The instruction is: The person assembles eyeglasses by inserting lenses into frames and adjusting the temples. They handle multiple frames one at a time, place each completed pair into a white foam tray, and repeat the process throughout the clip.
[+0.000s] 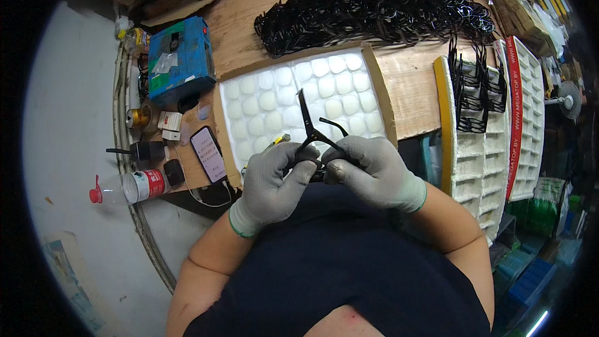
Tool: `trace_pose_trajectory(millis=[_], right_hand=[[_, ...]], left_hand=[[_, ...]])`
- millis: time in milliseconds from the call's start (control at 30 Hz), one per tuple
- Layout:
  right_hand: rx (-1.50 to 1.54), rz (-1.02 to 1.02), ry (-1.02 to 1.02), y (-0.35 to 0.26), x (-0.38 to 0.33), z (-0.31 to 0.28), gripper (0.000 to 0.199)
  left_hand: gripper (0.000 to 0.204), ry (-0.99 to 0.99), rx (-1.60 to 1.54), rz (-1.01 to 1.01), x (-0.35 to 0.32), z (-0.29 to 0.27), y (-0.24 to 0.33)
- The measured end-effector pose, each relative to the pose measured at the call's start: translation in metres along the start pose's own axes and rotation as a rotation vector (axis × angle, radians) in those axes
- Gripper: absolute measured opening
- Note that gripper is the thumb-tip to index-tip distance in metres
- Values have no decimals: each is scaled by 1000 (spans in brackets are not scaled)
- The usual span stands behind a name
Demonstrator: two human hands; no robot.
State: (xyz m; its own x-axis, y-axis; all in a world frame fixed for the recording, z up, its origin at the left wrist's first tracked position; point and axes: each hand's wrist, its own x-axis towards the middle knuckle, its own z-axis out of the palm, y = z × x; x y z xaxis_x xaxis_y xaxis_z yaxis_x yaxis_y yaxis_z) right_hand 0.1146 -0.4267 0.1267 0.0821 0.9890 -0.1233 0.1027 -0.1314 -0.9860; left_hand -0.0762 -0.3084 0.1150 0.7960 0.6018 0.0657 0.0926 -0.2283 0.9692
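Observation:
Both hands wear grey knit gloves with green cuffs and meet in front of my chest. Between them is a black eyeglass frame (304, 113), its temples pointing up and away from me. My left hand (269, 181) is closed on its left side, thumb pressed against it. On the other side my right hand (377, 171) pinches the frame with thumb and fingers. The rims are mostly hidden behind the gloves. Just beyond the hands lies a shallow cardboard box (377, 81) holding rows of clear, rounded lenses (268, 101). A yellow tool (278, 140) shows partly beside my left hand.
A long heap of black eyeglass frames (374, 17) covers the table's far side. More frames (477, 87) lie over a white compartment tray (474, 178) at right, beside a second tray (528, 118). At left are a blue box (178, 68), a phone (208, 153) and a plastic bottle (121, 188).

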Motion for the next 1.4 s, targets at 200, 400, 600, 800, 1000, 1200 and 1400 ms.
trace_pose_trajectory(millis=[200, 400, 600, 800, 1000, 1200, 1400], right_hand=[[20, 40, 151, 3, 6, 11, 15], [103, 66, 307, 19, 22, 17, 19], [-284, -95, 202, 46, 17, -26, 14], [-859, 279, 488, 133, 28, -158, 16], [-1053, 173, 533, 153, 49, -156, 23], [-921, 533, 267, 129, 145, -105, 40], [-1080, 595, 299, 142, 176, -106, 34]], left_hand=[[18, 53, -134, -84, 9, 7, -13], [18, 24, -154, -127, 31, 12, -24], [25, -128, 71, -60, 50, 11, -39], [50, 455, 481, -359, 209, -57, -158], [49, 312, 232, -595, 241, -72, -167], [40, 553, -49, -406, 210, -90, -152], [28, 522, 94, -237, 117, -76, -109]])
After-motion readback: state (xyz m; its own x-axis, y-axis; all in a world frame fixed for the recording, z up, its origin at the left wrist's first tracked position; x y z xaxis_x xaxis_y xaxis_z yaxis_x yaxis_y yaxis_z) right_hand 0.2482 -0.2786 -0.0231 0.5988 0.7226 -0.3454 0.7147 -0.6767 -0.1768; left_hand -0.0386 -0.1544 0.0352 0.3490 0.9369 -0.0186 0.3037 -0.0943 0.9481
